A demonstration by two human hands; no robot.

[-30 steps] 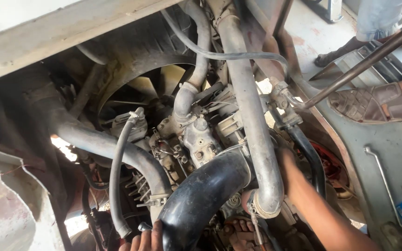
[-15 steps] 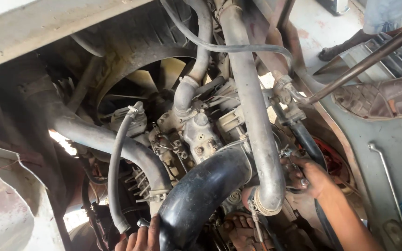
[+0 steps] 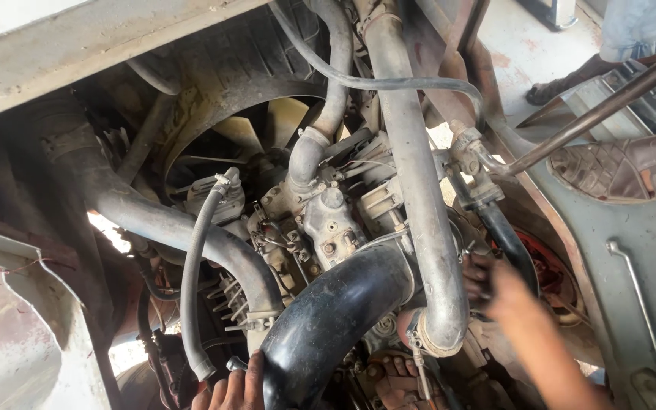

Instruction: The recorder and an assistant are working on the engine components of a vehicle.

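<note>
I look down into a dirty engine bay. A thick black rubber hose [image 3: 335, 319] curves from the bottom up to the engine block [image 3: 328, 220]. My left hand [image 3: 229, 387] is at the bottom edge, its fingers curled against the lower end of that hose. My right hand [image 3: 495, 285] reaches in from the lower right, just right of the long grey metal pipe [image 3: 419, 190]. Its fingertips are tucked in by a narrow black hose [image 3: 506, 239]. What they touch is hidden.
A radiator fan [image 3: 244, 137] sits behind the engine. A thin grey hose [image 3: 191, 288] hangs at left. Another person's sandalled foot [image 3: 632, 167] stands on the grey body panel [image 3: 609, 250], beside a slanting metal rod [image 3: 594, 114]. On the panel lies a long wrench [image 3: 639, 304].
My right hand has slid a little to the right along the side of the grey pipe. My left hand stays on the black hose. The view has shifted slightly.
</note>
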